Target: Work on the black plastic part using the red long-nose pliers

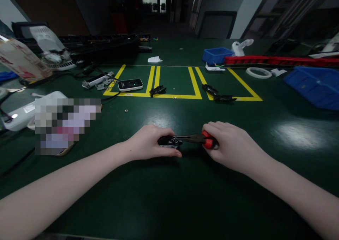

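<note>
Centre of frame: black part [166,140] pinched in left hand [148,141], red-handled pliers [195,138] gripped in right hand [229,144]; part could be scratched or jerked loose if the narrow plier tips are let slip.

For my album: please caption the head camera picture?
Right grip on red-handled pliers, left grip on a black part, above a green table.
</note>
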`<action>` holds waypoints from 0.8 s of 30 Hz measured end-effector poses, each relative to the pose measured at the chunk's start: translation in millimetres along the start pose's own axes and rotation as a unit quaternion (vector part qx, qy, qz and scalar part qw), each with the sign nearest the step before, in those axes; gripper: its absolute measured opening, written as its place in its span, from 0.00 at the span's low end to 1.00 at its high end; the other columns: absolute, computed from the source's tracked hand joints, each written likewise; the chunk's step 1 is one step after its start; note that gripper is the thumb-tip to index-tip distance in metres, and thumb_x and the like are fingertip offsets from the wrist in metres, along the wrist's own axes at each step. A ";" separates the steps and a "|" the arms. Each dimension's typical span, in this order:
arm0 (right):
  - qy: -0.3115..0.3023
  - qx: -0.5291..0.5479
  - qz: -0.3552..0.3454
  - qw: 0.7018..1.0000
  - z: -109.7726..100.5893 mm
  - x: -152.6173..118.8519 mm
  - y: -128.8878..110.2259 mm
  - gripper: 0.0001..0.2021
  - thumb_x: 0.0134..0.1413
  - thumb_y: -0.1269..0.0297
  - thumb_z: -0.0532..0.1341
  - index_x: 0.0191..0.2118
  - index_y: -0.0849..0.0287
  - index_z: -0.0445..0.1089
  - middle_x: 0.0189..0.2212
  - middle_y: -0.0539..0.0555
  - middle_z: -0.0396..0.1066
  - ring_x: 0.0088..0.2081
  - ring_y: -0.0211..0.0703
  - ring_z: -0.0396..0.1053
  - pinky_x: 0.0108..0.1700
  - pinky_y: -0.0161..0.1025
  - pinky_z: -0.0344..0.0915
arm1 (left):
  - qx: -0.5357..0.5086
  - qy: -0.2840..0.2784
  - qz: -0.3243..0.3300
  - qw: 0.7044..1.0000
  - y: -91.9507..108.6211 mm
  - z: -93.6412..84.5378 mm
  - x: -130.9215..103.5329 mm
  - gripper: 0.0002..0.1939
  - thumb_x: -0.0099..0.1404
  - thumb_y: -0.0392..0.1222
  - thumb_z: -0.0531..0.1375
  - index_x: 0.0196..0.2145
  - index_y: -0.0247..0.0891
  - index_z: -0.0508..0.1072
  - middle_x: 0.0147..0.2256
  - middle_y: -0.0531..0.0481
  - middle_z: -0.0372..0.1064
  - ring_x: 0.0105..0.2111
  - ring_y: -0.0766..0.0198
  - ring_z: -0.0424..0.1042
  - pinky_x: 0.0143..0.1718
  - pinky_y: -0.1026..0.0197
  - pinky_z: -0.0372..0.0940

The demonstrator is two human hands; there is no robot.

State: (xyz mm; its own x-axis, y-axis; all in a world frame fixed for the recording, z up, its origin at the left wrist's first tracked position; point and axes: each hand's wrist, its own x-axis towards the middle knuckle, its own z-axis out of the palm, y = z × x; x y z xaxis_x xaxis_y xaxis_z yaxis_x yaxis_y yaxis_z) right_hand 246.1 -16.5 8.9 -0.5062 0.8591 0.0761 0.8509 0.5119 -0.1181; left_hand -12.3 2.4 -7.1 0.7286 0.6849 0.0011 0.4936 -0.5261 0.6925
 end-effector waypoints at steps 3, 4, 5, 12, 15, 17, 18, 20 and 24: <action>0.001 0.002 -0.001 1.000 3.7 -0.8 2.4 0.03 0.47 0.68 0.59 0.30 0.54 0.62 0.28 0.53 0.69 0.30 0.46 0.67 0.30 0.43 0.64 | -0.002 -0.001 0.001 1.000 0.3 -0.1 -0.1 0.23 0.63 0.58 0.64 0.42 0.34 0.76 0.32 0.51 0.74 0.28 0.64 0.69 0.28 0.64 0.57; 0.001 0.003 -0.002 1.000 4.6 -1.1 3.2 0.03 0.48 0.67 0.59 0.30 0.54 0.62 0.28 0.52 0.69 0.30 0.46 0.67 0.30 0.43 0.64 | -0.003 -0.001 0.001 1.000 0.6 -0.3 -0.1 0.23 0.63 0.58 0.64 0.42 0.34 0.76 0.32 0.51 0.74 0.28 0.64 0.69 0.28 0.63 0.57; 0.001 0.004 -0.002 1.000 5.4 -1.2 3.9 0.03 0.48 0.67 0.59 0.30 0.54 0.62 0.29 0.52 0.69 0.30 0.46 0.67 0.30 0.43 0.64 | -0.005 -0.002 0.000 1.000 0.9 -0.6 -0.2 0.23 0.63 0.58 0.64 0.42 0.34 0.76 0.32 0.51 0.74 0.28 0.64 0.69 0.28 0.63 0.57; -0.011 -0.005 0.001 1.000 3.5 0.4 1.7 0.04 0.47 0.67 0.60 0.31 0.55 0.63 0.29 0.53 0.70 0.30 0.46 0.68 0.31 0.43 0.65 | -0.011 -0.006 0.003 1.000 0.2 -1.2 -0.5 0.22 0.65 0.58 0.62 0.44 0.35 0.75 0.32 0.52 0.74 0.28 0.65 0.69 0.29 0.64 0.57; -0.020 -0.018 -0.004 1.000 -0.7 2.0 -1.9 0.04 0.46 0.69 0.60 0.30 0.55 0.64 0.29 0.53 0.70 0.30 0.47 0.69 0.31 0.43 0.65 | 0.001 -0.002 0.004 1.000 -1.1 -0.3 -0.2 0.22 0.65 0.58 0.63 0.44 0.36 0.76 0.31 0.52 0.74 0.28 0.65 0.69 0.29 0.64 0.57; -0.021 -0.032 -0.007 0.999 -3.5 2.5 -4.2 0.05 0.45 0.70 0.61 0.31 0.56 0.64 0.29 0.54 0.70 0.31 0.47 0.69 0.32 0.44 0.65 | 0.008 0.002 0.010 1.000 -1.7 0.2 0.0 0.22 0.65 0.58 0.63 0.43 0.36 0.76 0.31 0.53 0.73 0.28 0.65 0.69 0.29 0.64 0.56; -0.019 -0.041 -0.010 0.999 -4.7 2.4 -5.3 0.06 0.45 0.71 0.61 0.31 0.56 0.65 0.29 0.54 0.70 0.31 0.48 0.69 0.33 0.44 0.65 | 0.011 0.003 0.013 1.000 -1.9 0.4 -0.1 0.21 0.65 0.58 0.63 0.43 0.36 0.76 0.30 0.53 0.73 0.27 0.65 0.69 0.29 0.64 0.56; -0.015 -0.059 -0.014 0.998 -6.5 1.8 -7.5 0.07 0.44 0.71 0.62 0.32 0.58 0.66 0.30 0.55 0.71 0.31 0.49 0.68 0.33 0.45 0.65 | 0.017 0.005 0.017 1.000 -2.1 0.6 -0.5 0.21 0.65 0.58 0.63 0.43 0.36 0.75 0.30 0.53 0.73 0.27 0.65 0.69 0.28 0.65 0.56; -0.008 -0.089 -0.022 0.996 -7.7 -0.1 -11.3 0.08 0.45 0.72 0.63 0.35 0.60 0.68 0.32 0.58 0.72 0.32 0.50 0.69 0.34 0.46 0.65 | 0.033 0.009 0.020 0.999 -1.2 0.6 -1.3 0.21 0.64 0.58 0.64 0.43 0.36 0.75 0.30 0.52 0.72 0.28 0.64 0.69 0.28 0.65 0.57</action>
State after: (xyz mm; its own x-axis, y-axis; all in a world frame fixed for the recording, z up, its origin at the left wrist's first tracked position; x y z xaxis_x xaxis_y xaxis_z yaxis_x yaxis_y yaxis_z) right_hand 237.6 -22.4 17.8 -0.5437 0.8370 0.0613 0.8391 0.5405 0.0616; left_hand -13.5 1.8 -8.4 0.7403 0.6710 0.0418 0.4947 -0.5858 0.6420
